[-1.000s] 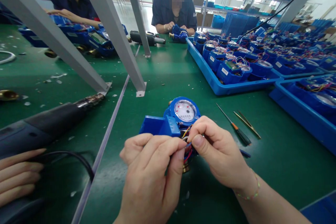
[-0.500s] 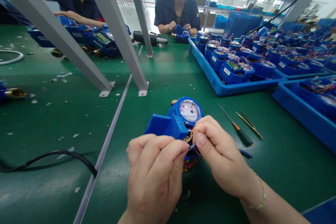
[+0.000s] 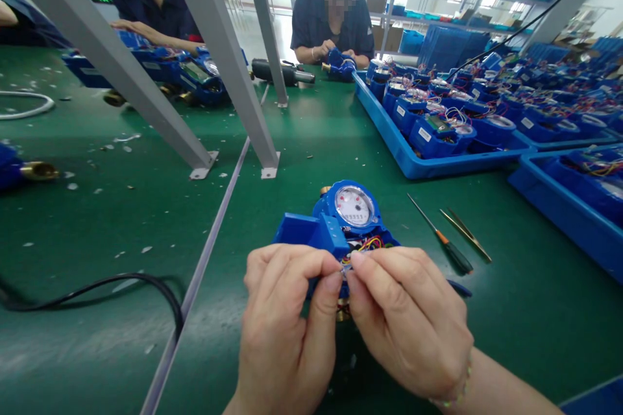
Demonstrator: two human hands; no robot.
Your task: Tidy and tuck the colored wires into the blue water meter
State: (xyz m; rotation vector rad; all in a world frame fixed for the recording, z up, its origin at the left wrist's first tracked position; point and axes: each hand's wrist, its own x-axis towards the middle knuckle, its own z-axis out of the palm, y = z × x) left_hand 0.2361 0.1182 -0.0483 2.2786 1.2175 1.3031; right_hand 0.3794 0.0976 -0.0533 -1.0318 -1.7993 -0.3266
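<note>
"From the head view, what are we seeing?"
"We're viewing a blue water meter [image 3: 333, 232] with a round white dial [image 3: 354, 205], red and yellow wires [image 3: 372, 244] showing below."
"And what are we gripping?"
"Our left hand [image 3: 292, 311] and right hand [image 3: 413, 318] are pinching a thin wire [image 3: 346, 267] over the meter's near side; it's sitting on the green table [image 3: 516, 337], just beyond them."

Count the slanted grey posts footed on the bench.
3. The near-left post and near-right post stand beyond and left of the nearest blue meter; the back post crosses in front of a black tool. Others may be hidden.
</note>
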